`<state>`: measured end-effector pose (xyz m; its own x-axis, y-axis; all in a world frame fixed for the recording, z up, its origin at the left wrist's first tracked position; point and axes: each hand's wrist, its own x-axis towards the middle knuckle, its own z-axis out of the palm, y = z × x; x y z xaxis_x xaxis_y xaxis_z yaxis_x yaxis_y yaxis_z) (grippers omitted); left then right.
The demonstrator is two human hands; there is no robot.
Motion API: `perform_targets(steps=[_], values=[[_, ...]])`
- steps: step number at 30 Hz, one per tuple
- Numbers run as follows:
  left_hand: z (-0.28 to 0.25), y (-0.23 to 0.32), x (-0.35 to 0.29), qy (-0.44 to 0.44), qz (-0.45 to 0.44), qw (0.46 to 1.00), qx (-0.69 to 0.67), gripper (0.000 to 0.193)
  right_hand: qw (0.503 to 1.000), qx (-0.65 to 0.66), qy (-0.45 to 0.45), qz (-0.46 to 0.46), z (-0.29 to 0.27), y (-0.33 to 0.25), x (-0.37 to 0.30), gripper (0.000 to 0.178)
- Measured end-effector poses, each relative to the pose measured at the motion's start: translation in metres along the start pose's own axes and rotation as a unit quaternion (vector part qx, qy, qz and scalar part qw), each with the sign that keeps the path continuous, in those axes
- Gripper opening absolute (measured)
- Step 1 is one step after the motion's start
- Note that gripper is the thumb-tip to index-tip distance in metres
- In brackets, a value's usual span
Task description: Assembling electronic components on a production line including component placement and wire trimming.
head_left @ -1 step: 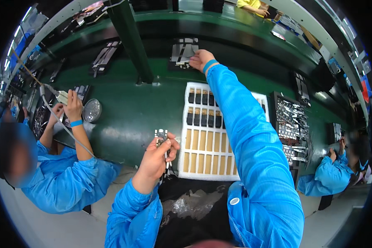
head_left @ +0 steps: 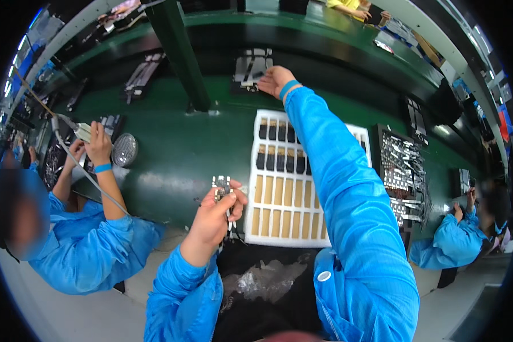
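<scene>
My left hand point(head_left: 215, 212) is closed on a small circuit board point(head_left: 222, 183) with pale strips hanging below it, in front of my body. Stretched far forward, my right hand point(head_left: 277, 83) is at the right edge of a black tray point(head_left: 237, 85) carrying flat silver-grey parts. Its fingers are drawn together beside a dark grey piece; what they hold is too small to make out. Under my right forearm lies a white foam tray point(head_left: 252, 188) with narrow compartments. Black parts point(head_left: 279, 162) fill several far slots, while the nearer slots show a tan bottom.
Left, a co-worker in blue holds a pale box-shaped device point(head_left: 84, 132) on a grey cable, near a round metal dish point(head_left: 125, 150). A green post point(head_left: 179, 57) rises beyond the bench. Right, a dark tray point(head_left: 402, 162) holds many strip-like parts; another co-worker sits beyond it.
My right hand has shifted slightly left at the far tray, fingers lower over its edge. My left hand keeps the circuit board in nearly the same place.
</scene>
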<state>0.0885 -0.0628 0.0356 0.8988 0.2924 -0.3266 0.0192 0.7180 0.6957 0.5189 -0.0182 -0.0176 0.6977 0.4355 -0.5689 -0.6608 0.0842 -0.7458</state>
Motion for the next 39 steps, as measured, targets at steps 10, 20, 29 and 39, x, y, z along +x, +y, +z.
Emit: perform_targets(steps=[10,20,29,39], values=[[0.015,-0.005,0.003,-0.057,-0.026,0.998,0.003,0.024,0.823,-0.462,-0.150,-0.295,-0.106,-0.030,-0.199,0.028],[0.045,-0.023,0.003,-0.114,-0.064,0.991,0.036,0.026,0.443,-0.723,-0.010,-0.531,-0.186,0.056,-0.309,0.029],[0.069,-0.031,-0.003,-0.101,-0.064,0.991,0.059,0.036,0.361,-0.742,0.051,-0.562,-0.186,0.069,-0.300,0.029],[0.074,-0.033,-0.010,-0.131,-0.053,0.987,0.074,0.040,0.440,-0.651,0.024,-0.618,-0.191,0.070,-0.302,0.015]])
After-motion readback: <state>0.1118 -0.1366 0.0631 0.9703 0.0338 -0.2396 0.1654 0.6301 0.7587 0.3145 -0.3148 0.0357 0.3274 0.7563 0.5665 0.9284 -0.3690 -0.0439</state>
